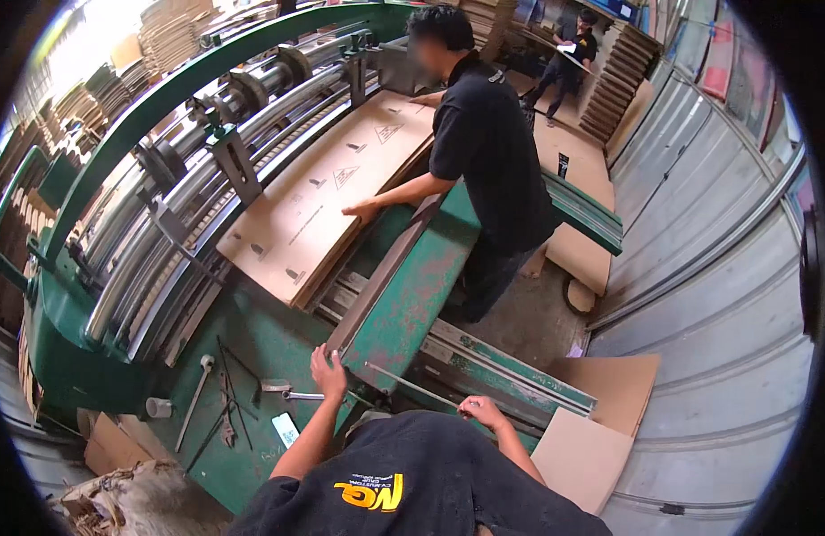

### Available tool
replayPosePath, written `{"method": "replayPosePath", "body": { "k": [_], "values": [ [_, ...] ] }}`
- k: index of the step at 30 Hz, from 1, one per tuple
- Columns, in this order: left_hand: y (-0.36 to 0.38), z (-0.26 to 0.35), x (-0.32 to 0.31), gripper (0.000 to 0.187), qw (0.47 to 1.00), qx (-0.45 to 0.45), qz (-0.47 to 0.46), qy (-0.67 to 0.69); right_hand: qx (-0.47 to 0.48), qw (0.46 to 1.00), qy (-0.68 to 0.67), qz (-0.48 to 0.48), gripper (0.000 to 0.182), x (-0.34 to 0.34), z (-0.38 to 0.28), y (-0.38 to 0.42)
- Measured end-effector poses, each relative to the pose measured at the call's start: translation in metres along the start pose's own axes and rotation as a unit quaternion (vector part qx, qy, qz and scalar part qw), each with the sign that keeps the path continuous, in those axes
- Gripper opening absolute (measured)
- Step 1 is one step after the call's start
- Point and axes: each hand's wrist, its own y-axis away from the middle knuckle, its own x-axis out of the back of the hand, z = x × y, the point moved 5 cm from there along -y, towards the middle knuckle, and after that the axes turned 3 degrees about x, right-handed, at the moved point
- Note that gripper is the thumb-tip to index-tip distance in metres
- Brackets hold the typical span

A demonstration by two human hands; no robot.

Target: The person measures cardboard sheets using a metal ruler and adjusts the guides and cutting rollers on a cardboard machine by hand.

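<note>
My left hand point(328, 375) is at the near end of a long brown metal rail point(386, 277), its fingers stretched upward and touching the rail's end. My right hand point(484, 412) is closed around the near end of a thin metal rod point(412, 386), which slants up and left over the green machine frame. Left of my left hand, a wrench point(301, 396) lies on the green machine bed point(260, 456), beside a phone point(286, 430) with a lit screen.
A co-worker point(488, 161) holds a stack of printed cardboard sheets point(332, 196) against the machine's rollers point(252, 116). More tools point(227, 402) and a white cup point(159, 407) are at left. Cardboard point(582, 456) leans at right, near a metal wall point(707, 357). Another person point(569, 58) stands farther back.
</note>
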Motion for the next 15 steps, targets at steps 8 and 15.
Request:
{"method": "replayPosePath", "body": {
  "k": [8,15],
  "values": [
    [-0.012,0.006,-0.021,0.046,0.991,-0.079,-0.103,0.018,0.023,0.998,0.024,0.044,0.022,-0.021,-0.022,-0.009],
    [-0.015,0.0,-0.022,0.046,0.987,-0.104,-0.122,0.016,0.028,0.991,0.12,0.044,0.021,-0.042,-0.025,-0.034]
  ]
}}
